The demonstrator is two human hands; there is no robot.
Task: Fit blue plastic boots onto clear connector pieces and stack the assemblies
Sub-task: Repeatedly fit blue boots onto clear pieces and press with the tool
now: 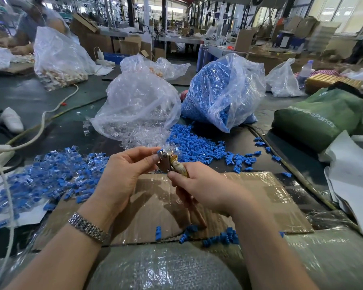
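Note:
My right hand (205, 191) grips a pliers-like hand tool (170, 162) with tape-wrapped handles, held over a cardboard sheet (260, 197). My left hand (126, 170) pinches a small blue boot with a clear connector piece (160, 151) at the tool's metal jaws. A heap of finished blue-and-clear assemblies (50, 176) lies to the left. Loose blue boots (197, 143) spread behind the hands, and a few more boots (220, 237) lie on the cardboard's near edge. A clear bag of connector pieces (138, 109) and a bag of blue boots (218, 95) stand beyond.
A green bag (323, 116) sits at the right, with white sheets (348, 176) below it. White cables (42, 124) cross the left of the dark table. Another person (29, 24) works at the far left beside a bag of pale parts (59, 59). Bubble wrap (166, 266) covers the front edge.

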